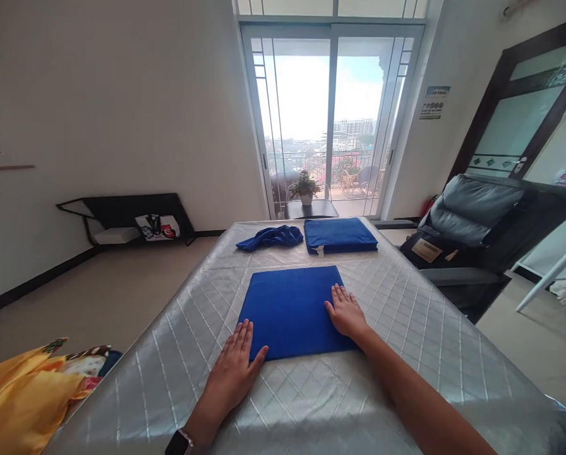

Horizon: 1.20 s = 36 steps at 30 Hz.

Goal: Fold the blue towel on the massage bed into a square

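Note:
A flat blue folded cloth (290, 309) lies in front of me on the silver quilted table cover (311, 392). At its near left corner rests my left hand (235, 360), flat and open, thumb on the near edge. My right hand (347, 311) lies open on the right edge, fingers stretched out over the fabric. Farther back is a stack of folded blue cloth (342, 235) with a small white tag hanging from its front. Left of that stack sits a crumpled blue cloth (272, 237). Neither hand grips anything.
Yellow and patterned fabric (22, 395) is heaped beside the table at the lower left. A black reclining chair (477, 215) with a dark bag on it stands at the right. Beyond the table's far edge, a potted plant (306, 188) sits before glass sliding doors (333, 126).

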Available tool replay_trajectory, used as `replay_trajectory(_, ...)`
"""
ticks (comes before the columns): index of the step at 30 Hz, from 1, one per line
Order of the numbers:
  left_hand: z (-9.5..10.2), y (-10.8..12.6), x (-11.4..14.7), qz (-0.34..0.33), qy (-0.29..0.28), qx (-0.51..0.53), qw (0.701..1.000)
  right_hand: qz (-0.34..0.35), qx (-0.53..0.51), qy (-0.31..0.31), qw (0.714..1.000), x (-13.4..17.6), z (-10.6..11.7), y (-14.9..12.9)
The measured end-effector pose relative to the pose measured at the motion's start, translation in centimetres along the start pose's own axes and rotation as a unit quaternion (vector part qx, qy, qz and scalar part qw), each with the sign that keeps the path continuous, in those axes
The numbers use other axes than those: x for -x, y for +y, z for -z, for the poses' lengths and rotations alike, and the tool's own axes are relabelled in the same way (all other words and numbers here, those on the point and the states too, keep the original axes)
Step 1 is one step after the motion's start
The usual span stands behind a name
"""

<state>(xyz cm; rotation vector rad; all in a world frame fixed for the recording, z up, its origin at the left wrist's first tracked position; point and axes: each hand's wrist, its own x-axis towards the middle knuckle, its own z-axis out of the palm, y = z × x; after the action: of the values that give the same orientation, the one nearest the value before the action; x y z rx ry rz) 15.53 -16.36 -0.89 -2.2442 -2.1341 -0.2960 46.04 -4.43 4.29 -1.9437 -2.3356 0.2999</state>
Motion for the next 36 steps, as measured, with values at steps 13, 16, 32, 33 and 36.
replay_trajectory(13, 0.3, 4.4, -2.9, -0.042, 0.008, -0.011, 0.999, 0.007, -0.039, 0.017, 0.999, 0.3, -0.8, 0.0)
replay_trajectory(16, 1.3, 11.6, -6.3, -0.162, -0.039, 0.027, 0.986, 0.009, -0.031, 0.021, 0.999, 0.4, -0.8, 0.1)
replay_trajectory(32, -0.2, 10.9, -11.3, -0.114, -0.028, 0.026, 0.993, 0.003, -0.039, 0.022, 0.999, 0.3, -1.1, 0.2)
replay_trajectory(33, -0.1, 9.4, -11.1, -0.100, -0.028, 0.018, 0.994, 0.001, -0.040, 0.019, 0.999, 0.3, -1.0, 0.2)
replay_trajectory(36, 0.0, 4.7, -10.5, -0.058, -0.030, -0.002, 0.998, -0.001, -0.034, 0.013, 0.999, 0.3, -0.8, 0.1)
